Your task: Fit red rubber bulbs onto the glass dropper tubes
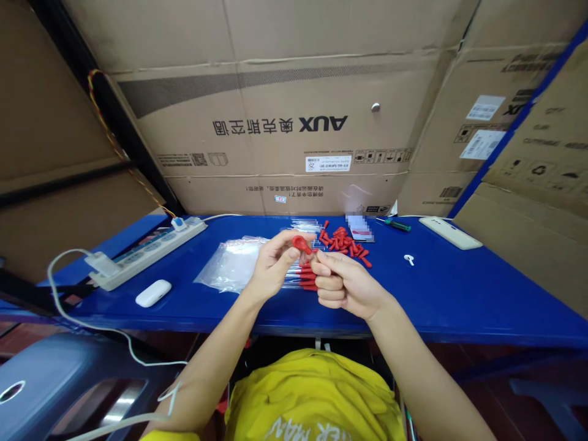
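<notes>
Between my two hands, above the middle of the blue table, is a red rubber dropper bulb [301, 245]. My left hand [274, 263] grips its round end between thumb and fingers. At its narrow end, my right hand [337, 278] pinches with thumb and forefinger, the other fingers curled in. Whether a glass tube is in that pinch I cannot make out. Below the hands lie several finished-looking droppers [309, 277], glass tubes with red bulbs on their ends. Just beyond my right hand is a pile of loose red bulbs [342, 239]. Bare glass tubes [303, 225] lie behind my hands.
Clear plastic bags [232, 263] lie left of my hands. Further left are a white earphone case [154, 293] and a power strip [151, 251]. A phone [359, 228], green-handled screwdriver [397, 225], earbud [408, 260] and white power bank [450, 233] lie right. Cardboard [275, 92] walls the back.
</notes>
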The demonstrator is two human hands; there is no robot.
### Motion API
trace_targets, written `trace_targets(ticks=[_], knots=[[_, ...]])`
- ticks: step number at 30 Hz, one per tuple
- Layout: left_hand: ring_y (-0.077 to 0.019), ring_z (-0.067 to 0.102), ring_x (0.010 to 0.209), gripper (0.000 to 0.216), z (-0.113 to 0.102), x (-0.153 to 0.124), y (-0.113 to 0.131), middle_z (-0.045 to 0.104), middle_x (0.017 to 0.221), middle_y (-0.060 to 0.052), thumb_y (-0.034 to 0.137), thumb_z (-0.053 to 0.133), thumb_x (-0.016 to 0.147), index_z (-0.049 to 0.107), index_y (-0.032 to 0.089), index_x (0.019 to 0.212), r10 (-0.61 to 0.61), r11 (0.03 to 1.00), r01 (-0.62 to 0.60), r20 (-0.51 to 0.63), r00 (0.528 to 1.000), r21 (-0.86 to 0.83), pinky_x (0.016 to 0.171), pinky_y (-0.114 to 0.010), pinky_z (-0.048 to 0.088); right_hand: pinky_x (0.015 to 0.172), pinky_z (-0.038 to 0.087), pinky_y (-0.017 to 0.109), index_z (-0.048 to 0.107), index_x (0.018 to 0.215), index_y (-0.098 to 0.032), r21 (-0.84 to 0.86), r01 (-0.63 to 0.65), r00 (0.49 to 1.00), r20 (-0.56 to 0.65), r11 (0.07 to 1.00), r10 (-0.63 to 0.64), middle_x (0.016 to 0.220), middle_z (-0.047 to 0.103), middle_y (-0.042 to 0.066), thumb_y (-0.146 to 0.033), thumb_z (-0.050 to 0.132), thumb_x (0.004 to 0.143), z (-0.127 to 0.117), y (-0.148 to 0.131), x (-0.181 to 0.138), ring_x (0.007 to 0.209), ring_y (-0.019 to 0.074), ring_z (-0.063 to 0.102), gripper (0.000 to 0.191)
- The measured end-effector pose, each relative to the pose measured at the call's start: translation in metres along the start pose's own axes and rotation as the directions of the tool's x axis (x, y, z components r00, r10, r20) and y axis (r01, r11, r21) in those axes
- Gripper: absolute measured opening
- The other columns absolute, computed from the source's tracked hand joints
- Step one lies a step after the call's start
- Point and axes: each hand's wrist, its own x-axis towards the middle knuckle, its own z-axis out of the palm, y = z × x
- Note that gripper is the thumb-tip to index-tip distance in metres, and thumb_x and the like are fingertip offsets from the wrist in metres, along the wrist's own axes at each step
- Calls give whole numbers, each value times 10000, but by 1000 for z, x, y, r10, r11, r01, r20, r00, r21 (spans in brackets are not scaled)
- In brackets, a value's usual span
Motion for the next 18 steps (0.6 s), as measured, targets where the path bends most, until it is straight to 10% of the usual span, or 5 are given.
trace_targets(ticks=[18], knots=[[-106, 594, 644, 300, 8, 6, 2, 605, 769, -4, 491, 812, 944, 781, 193, 946, 122, 991, -128, -137, 983, -34, 611, -225, 517, 400, 272, 178, 648, 924, -172, -219, 114, 993, 50, 969, -106, 529, 315, -130, -534, 587, 1069, -1, 5, 1, 420, 60, 191, 394]])
